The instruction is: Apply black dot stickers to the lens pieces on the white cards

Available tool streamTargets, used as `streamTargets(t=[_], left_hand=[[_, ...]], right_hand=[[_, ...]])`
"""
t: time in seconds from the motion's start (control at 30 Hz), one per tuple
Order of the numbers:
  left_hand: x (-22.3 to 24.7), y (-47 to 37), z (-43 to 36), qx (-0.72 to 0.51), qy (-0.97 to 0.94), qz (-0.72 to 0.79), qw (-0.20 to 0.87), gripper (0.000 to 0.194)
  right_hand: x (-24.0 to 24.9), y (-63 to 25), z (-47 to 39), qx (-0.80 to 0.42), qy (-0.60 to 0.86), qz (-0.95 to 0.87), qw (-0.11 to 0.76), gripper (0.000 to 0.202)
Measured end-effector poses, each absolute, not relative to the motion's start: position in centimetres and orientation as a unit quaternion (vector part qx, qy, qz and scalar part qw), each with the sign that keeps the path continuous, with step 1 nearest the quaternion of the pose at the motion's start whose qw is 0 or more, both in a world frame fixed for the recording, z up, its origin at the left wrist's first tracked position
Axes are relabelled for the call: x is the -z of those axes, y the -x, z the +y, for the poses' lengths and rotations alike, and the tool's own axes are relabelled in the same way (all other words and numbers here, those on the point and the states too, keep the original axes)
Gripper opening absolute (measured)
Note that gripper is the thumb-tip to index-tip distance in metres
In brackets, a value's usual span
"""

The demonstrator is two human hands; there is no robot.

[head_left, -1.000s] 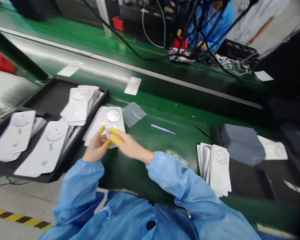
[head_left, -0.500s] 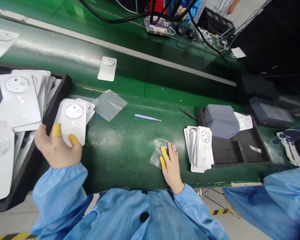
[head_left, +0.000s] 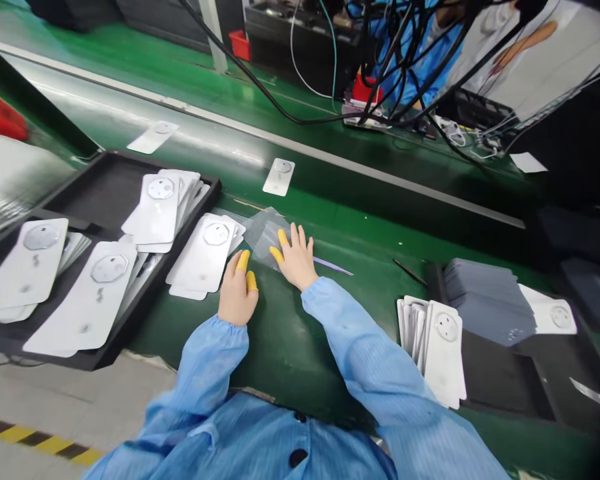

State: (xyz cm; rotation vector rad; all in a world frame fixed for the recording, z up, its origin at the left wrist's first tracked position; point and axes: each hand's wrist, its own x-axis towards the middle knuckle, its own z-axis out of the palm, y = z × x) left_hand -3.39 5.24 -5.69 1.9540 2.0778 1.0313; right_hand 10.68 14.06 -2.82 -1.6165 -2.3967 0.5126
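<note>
Picking up the clear film sheet [head_left: 266,235] cleanly probably calls for pressing lightly with the capped fingertips and sliding 1 edge free of the green bench [head_left: 330,320] before pinching, since thin film tends to cling flat. The right hand [head_left: 295,257] lies spread, palm down, fingers fanned, resting on the film's near edge at about 4 o'clock from the sheet's middle; it grips nothing. The left hand [head_left: 237,293] is loosely curled, its 2 yellow-capped fingers extended, holding nothing, their tips just beside the stack of white cards [head_left: 205,257] at its 5 o'clock corner. A purple stick [head_left: 333,266] lies at 3 o'clock of the right hand, near it.
</note>
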Motion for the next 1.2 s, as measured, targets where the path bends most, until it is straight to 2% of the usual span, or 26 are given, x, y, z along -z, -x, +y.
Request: streamTargets(t=[0.1,0.17,0.27,0.4,0.53,0.73,0.93,1.03,1.2], left_hand=[[4.9,3.9,6.9,-0.317,-0.641,0.698,0.037,0.047],[4.4,4.2,7.8,-0.298,-0.624,0.722,0.019,0.045],[4.0,4.9,8.9,-0.266,-0.580,0.770,-0.009,0.060],[4.2,6.8,9.6,-0.224,-0.545,0.808,-0.026,0.073],[4.8,8.5,9.8,-0.204,-0.553,0.807,-0.029,0.070],[5.3,9.8,10.1,-0.207,-0.592,0.778,-0.044,0.046],[5.4,9.8,10.5,-0.224,-0.597,0.768,-0.054,0.036],[5.5,9.8,10.6,-0.226,-0.599,0.767,-0.050,0.038],[5.6,10.1,10.4,-0.204,-0.616,0.761,-0.024,0.053]], right_hand=[[3.3,-9.9,16.7,-0.176,0.530,-0.825,0.081,0.061],[3.4,-9.6,18.2,-0.167,0.502,-0.845,0.079,0.055],[3.2,-8.8,20.4,-0.154,0.439,-0.882,0.071,0.046],[3.0,-6.5,22.4,-0.146,0.369,-0.916,0.055,0.046],[3.3,-4.6,22.9,-0.138,0.313,-0.939,0.042,0.045],[4.6,-4.9,23.0,-0.134,0.288,-0.948,0.029,0.043],[4.3,-7.4,22.8,-0.123,0.284,-0.950,0.040,0.041],[4.0,-8.5,22.7,-0.123,0.280,-0.951,0.045,0.037],[3.8,-10.3,22.9,-0.136,0.260,-0.955,0.047,0.028]])
